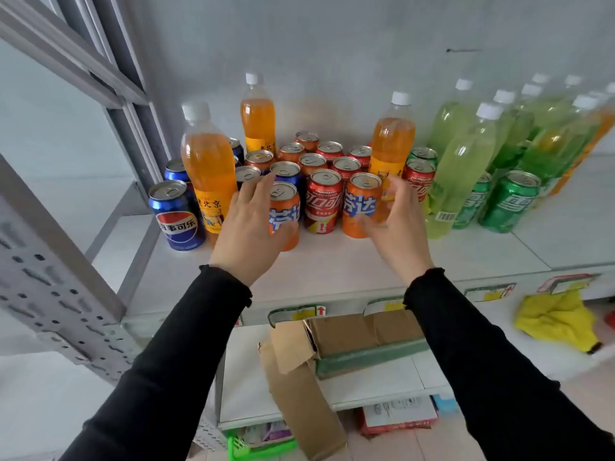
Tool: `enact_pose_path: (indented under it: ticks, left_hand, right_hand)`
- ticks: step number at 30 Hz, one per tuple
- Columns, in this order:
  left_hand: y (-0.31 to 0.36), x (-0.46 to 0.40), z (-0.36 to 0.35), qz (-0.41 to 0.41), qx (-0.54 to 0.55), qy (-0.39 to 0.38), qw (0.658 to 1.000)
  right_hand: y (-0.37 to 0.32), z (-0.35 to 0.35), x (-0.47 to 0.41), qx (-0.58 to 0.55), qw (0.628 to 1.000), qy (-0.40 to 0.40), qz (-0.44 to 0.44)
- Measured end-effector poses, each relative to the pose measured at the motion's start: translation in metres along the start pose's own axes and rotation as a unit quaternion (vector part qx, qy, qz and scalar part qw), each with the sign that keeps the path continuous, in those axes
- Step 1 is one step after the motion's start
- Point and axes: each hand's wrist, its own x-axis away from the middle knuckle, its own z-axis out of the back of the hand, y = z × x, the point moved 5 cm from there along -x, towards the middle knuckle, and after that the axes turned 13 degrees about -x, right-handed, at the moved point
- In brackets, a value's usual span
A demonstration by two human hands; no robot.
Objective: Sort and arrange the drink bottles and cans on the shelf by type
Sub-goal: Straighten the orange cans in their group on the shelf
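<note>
Two orange cans: left hand [248,224] holds one [286,212], right hand [397,221] apparently grips other [361,207] on shelf [332,261].

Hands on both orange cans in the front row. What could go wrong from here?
1. The left hand sits close to a tall orange bottle; pulling its orange can out could tip the bottle.
2. The right hand works beside another orange bottle and a red cola can, so lifting the other orange can may knock them.
</note>
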Motion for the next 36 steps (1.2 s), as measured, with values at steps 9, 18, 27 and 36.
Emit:
enact_pose_path:
  ticks: [9,18,27,36]
  left_hand:
    - [-0.002,-0.021,-0.018,0.037,-0.036,-0.05,0.997]
    - [-0.015,-0.011,-0.02,0.032,0.064,-0.033,0.997]
    - [-0.028,0.038,0.025,-0.009,0.164,0.008,0.986]
    - [-0.029,0.06,0.013,-0.006,0.161,-0.024,0.987]
  right_hand:
    - [0.023,-0.028,-0.013,-0.02,0.997,0.019,-0.077]
    - [0.027,-0.025,-0.008,-0.111,0.99,0.001,-0.086]
    - [-0.012,-0.01,0.037,-0.257,0.961,-0.08,-0.057]
    - [-0.022,-0.032,0.063,-0.223,0.956,-0.182,-0.061]
